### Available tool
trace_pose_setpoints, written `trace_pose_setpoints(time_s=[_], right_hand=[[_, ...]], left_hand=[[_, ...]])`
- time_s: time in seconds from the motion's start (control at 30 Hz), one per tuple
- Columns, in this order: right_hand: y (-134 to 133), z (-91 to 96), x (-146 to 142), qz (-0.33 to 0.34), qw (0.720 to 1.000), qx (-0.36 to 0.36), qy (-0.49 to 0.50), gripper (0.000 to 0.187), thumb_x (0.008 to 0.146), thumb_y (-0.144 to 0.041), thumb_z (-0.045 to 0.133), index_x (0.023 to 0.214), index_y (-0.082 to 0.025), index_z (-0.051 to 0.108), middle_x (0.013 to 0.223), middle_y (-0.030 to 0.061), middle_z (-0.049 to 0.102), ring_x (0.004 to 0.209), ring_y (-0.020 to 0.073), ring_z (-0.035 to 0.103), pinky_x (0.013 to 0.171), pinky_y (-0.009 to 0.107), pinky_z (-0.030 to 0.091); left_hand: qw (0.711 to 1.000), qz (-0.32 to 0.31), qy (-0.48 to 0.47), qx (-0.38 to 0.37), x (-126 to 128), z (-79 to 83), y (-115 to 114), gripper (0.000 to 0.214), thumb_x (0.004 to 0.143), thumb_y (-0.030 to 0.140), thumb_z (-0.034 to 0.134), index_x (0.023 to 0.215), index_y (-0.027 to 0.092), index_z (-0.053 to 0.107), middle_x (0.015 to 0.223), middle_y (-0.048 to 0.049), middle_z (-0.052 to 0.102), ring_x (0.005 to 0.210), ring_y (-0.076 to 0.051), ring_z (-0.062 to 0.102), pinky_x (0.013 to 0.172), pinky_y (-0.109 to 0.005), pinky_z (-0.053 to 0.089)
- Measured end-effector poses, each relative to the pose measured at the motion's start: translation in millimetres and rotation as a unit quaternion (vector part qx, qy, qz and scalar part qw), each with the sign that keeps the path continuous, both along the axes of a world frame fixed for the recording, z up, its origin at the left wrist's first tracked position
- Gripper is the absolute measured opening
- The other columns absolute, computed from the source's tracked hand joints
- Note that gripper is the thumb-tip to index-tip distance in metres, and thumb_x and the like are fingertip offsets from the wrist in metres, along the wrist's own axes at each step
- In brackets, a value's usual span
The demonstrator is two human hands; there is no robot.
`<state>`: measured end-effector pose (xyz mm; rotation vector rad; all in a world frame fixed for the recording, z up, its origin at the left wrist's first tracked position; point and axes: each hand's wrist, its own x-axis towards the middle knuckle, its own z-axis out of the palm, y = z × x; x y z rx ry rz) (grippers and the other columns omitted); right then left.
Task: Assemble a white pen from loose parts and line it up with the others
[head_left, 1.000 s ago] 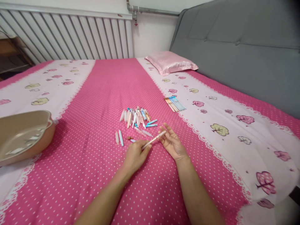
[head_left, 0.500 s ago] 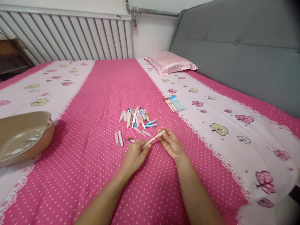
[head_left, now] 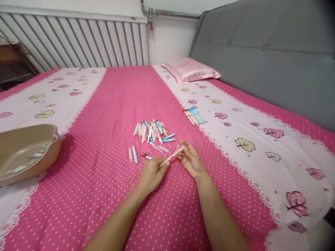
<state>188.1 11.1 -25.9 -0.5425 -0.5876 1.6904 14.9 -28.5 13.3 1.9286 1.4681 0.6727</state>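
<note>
A slim clear pen (head_left: 171, 157) with pale orange-pink colouring slants up to the right between my hands, above the bedsheet. My left hand (head_left: 151, 174) is closed around its lower left end. The fingers of my right hand (head_left: 192, 162) are loosely curled about its upper right end, with the upper fingers a little raised. Just beyond lies a loose pile of pens (head_left: 150, 130) in pink, orange, white and blue. Left of my hands, a pink pen (head_left: 130, 154) and a light blue pen (head_left: 134, 154) lie side by side. A small brown piece (head_left: 144, 154) rests near my left hand.
A neat row of orange and blue pens (head_left: 195, 116) lies to the right of the pile. A large beige basin (head_left: 56, 146) stands at the left. Farther back are a pink pillow (head_left: 190, 69), a grey headboard (head_left: 261, 66) and a white radiator (head_left: 78, 42).
The upper fingers of my right hand have lifted and loosened slightly at the pen's end. My left hand keeps its grip, and the other pens have not moved.
</note>
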Motion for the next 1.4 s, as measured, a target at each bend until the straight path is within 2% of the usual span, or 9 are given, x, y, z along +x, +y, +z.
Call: trace_pose_setpoints(time_s=[0.07, 0.17, 0.63, 0.9, 0.97, 1.03, 1.1, 1.17, 1.4], right_hand=[[-0.5, -0.4, 1.7, 0.002, 1.0, 0.008, 0.008, 0.041, 0.068, -0.022, 0.081, 0.106, -0.024, 0.064, 0.098, 0.0, 0.067, 0.068, 0.0073, 0.058, 0.062, 0.015, 0.052], [-0.5, -1.9, 2.5, 0.005, 1.0, 0.015, -0.003, 0.035, 0.07, -0.018, 0.078, 0.102, -0.024, 0.067, 0.104, 0.0005, 0.066, 0.071, 0.0073, 0.058, 0.064, 0.015, 0.052], [1.7, -1.8, -3.7, -0.019, 0.998, -0.029, -0.046, 0.033, 0.056, -0.027, 0.088, 0.082, -0.017, 0.07, 0.07, -0.0036, 0.061, 0.059, 0.0055, 0.053, 0.058, 0.012, 0.049], [0.9, -0.4, -5.3, -0.004, 0.999, -0.003, -0.048, 0.028, 0.061, -0.03, 0.086, 0.073, -0.016, 0.065, 0.064, -0.0036, 0.056, 0.056, 0.0063, 0.05, 0.055, 0.013, 0.046], [0.2, 0.2, -3.5, 0.001, 0.999, 0.005, -0.047, 0.029, 0.063, -0.033, 0.084, 0.081, -0.017, 0.067, 0.072, -0.0019, 0.06, 0.061, 0.0076, 0.053, 0.058, 0.015, 0.048], [-0.6, 0.8, -1.0, 0.011, 0.999, 0.016, -0.035, 0.033, 0.067, -0.033, 0.081, 0.095, -0.02, 0.067, 0.093, 0.0011, 0.065, 0.071, 0.0094, 0.057, 0.064, 0.017, 0.05], [-1.0, 0.9, 1.6, 0.017, 0.999, 0.027, -0.018, 0.039, 0.07, -0.028, 0.079, 0.106, -0.024, 0.064, 0.112, 0.0018, 0.062, 0.082, 0.0106, 0.059, 0.07, 0.018, 0.052], [-0.8, 0.2, 3.2, 0.012, 0.999, 0.028, -0.008, 0.041, 0.07, -0.022, 0.078, 0.108, -0.026, 0.063, 0.117, 0.0004, 0.061, 0.087, 0.0106, 0.06, 0.073, 0.018, 0.052], [1.5, -2.9, 0.6, -0.01, 1.0, -0.01, -0.02, 0.032, 0.062, -0.021, 0.084, 0.09, -0.022, 0.068, 0.089, -0.0025, 0.068, 0.074, 0.0085, 0.061, 0.069, 0.015, 0.053]], left_hand=[[1.0, -0.001, -0.001, -0.002, 0.1, 1.2, -0.9, 0.039, 0.091, 0.042, 0.037, 0.066, 0.014, 0.049, 0.062, -0.0007, 0.049, 0.057, -0.013, 0.043, 0.056, -0.025, 0.027], [1.0, -0.004, -0.002, -0.006, 0.1, 2.6, -1.9, 0.041, 0.091, 0.044, 0.035, 0.065, 0.015, 0.046, 0.061, -0.0005, 0.048, 0.057, -0.013, 0.044, 0.056, -0.025, 0.027], [1.0, -0.007, -0.001, 0.0, 0.3, 3.1, -1.8, 0.039, 0.091, 0.043, 0.038, 0.07, 0.014, 0.054, 0.063, -0.0016, 0.052, 0.058, -0.014, 0.045, 0.057, -0.026, 0.026], [1.0, -0.009, -0.005, 0.003, -0.1, 4.1, -2.1, 0.037, 0.09, 0.041, 0.041, 0.069, 0.013, 0.054, 0.062, -0.0006, 0.05, 0.057, -0.013, 0.043, 0.056, -0.025, 0.026], [1.0, -0.01, -0.007, 0.003, 0.1, 4.1, -1.8, 0.038, 0.09, 0.042, 0.039, 0.068, 0.014, 0.052, 0.062, -0.0007, 0.049, 0.058, -0.013, 0.043, 0.056, -0.025, 0.027], [1.0, -0.011, -0.01, 0.004, 0.4, 4.3, -1.5, 0.04, 0.091, 0.043, 0.037, 0.067, 0.014, 0.05, 0.063, -0.0007, 0.049, 0.058, -0.013, 0.044, 0.057, -0.025, 0.027], [1.0, -0.011, -0.013, 0.005, 0.4, 4.7, -1.6, 0.04, 0.092, 0.043, 0.036, 0.066, 0.014, 0.048, 0.063, -0.0005, 0.049, 0.058, -0.013, 0.044, 0.057, -0.025, 0.027], [1.0, -0.011, -0.014, 0.005, 0.1, 5.0, -2.0, 0.041, 0.092, 0.044, 0.036, 0.066, 0.015, 0.046, 0.063, -0.0003, 0.048, 0.058, -0.013, 0.044, 0.057, -0.025, 0.027], [1.0, -0.01, -0.013, 0.006, -0.4, 5.5, -1.8, 0.04, 0.091, 0.043, 0.037, 0.066, 0.014, 0.047, 0.062, -0.0004, 0.048, 0.058, -0.013, 0.043, 0.057, -0.025, 0.027]])
